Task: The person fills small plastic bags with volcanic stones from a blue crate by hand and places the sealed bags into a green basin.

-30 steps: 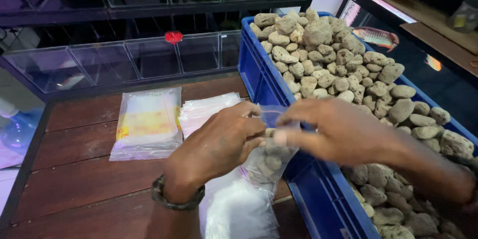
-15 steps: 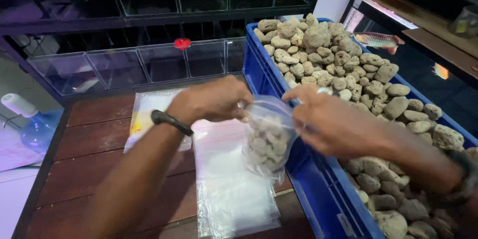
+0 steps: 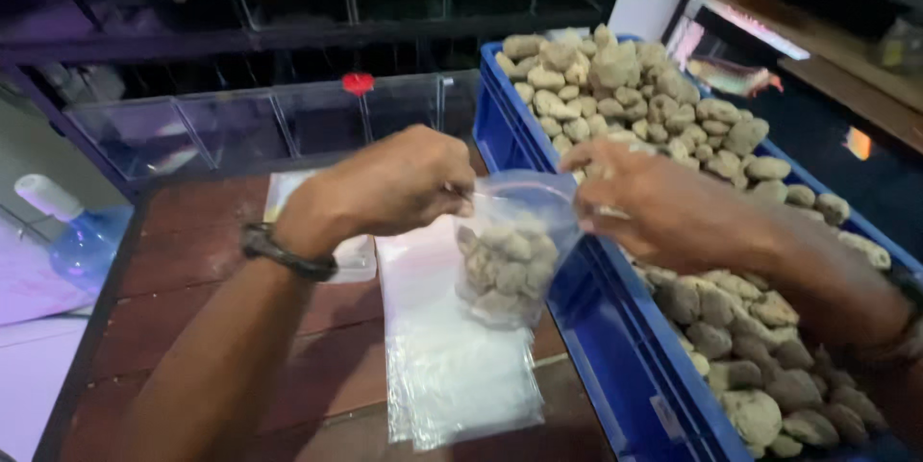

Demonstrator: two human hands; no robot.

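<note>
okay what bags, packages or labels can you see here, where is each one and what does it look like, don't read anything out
Clear plastic bag: held up between left hand and right hand beside the crate, part-filled with beige lumps.
Empty clear bags: flat stack on the wooden table, below the held bag.
Another flat packet: on the table behind the left wrist, mostly hidden.
Small label: pale rectangle on the blue crate's side wall.
</note>
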